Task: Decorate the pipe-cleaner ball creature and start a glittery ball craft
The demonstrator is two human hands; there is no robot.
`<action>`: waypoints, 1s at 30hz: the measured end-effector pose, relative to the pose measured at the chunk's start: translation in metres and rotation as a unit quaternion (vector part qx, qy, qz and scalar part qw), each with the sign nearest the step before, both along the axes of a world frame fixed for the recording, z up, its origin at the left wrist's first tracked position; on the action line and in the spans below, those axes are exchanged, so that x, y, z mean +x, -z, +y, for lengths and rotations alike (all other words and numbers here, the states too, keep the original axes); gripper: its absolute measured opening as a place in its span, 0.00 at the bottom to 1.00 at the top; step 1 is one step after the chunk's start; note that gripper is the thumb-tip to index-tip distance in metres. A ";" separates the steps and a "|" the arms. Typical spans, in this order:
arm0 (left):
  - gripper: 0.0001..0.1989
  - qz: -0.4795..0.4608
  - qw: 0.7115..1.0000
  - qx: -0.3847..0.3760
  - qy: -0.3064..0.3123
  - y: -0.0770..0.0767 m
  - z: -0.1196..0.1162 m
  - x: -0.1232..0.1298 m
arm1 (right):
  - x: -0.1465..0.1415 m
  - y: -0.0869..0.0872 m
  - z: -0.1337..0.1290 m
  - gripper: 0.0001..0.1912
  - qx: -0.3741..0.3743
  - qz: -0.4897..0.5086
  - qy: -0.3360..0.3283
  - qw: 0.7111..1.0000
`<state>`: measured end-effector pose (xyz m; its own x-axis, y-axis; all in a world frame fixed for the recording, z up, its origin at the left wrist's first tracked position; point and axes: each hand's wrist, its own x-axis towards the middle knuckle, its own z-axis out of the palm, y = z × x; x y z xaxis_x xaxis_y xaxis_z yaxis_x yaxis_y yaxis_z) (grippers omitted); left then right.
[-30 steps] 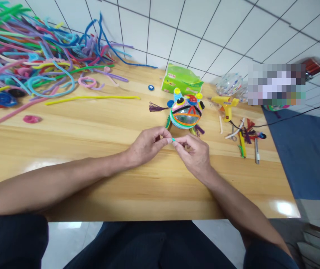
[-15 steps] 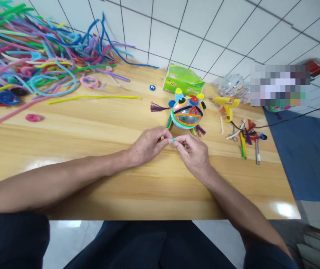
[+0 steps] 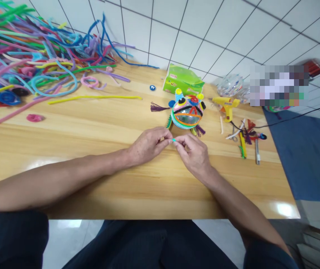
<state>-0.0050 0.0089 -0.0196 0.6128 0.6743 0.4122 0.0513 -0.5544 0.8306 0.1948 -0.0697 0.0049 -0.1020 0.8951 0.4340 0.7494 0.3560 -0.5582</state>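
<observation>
My left hand (image 3: 151, 145) and my right hand (image 3: 194, 153) meet over the middle of the wooden table, fingertips nearly touching. Between them is a tiny green piece (image 3: 174, 140), pinched from both sides by thumb and forefinger; most of it is hidden, and its kind is too small to make out. Just beyond the hands stands a colourful creature figure (image 3: 187, 114) with a clear rounded body wrapped in pipe cleaners. It has yellow-ringed eyes, a red nose, yellow-tipped horns and purple tassels at its sides.
A heap of pipe cleaners (image 3: 50, 48) fills the back left. One yellow pipe cleaner (image 3: 95, 97) lies in front of it. Behind the figure are a blue button (image 3: 152, 87) and a green tissue pack (image 3: 182, 79). To the right lie a yellow glue gun (image 3: 227, 106) with its cord and a cutter knife (image 3: 257, 151).
Both hands hold nearly the same pose, still pinching the green piece, which shows slightly more between the fingertips. Nothing else has visibly moved on the table.
</observation>
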 end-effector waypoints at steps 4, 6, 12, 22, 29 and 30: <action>0.09 -0.019 0.991 -0.130 -0.022 0.001 -0.006 0.003 | -0.004 0.005 0.002 0.03 -0.085 0.128 0.027 0.988; 0.11 -0.024 0.984 -0.175 -0.022 0.002 -0.006 0.004 | -0.004 0.008 0.003 0.05 -0.131 0.189 0.026 0.973; 0.06 0.013 0.997 -0.076 0.011 -0.001 -0.002 0.002 | 0.001 0.003 0.002 0.05 -0.071 0.059 0.011 0.996; 0.08 0.013 0.992 -0.124 -0.005 0.000 -0.009 0.002 | 0.000 0.005 0.002 0.03 -0.100 0.100 0.014 0.990; 0.07 0.044 0.999 -0.015 0.007 -0.004 -0.006 0.000 | 0.001 0.002 -0.001 0.05 -0.037 0.012 0.003 0.999; 0.08 0.032 0.999 -0.020 0.004 -0.004 -0.006 0.000 | 0.000 0.001 -0.001 0.05 -0.042 0.028 0.010 0.999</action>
<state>-0.0049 0.0031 -0.0158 0.6421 0.6850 0.3442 0.1014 -0.5210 0.8475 0.1950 -0.0706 0.0036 -0.0618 0.9299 0.3625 0.7225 0.2923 -0.6266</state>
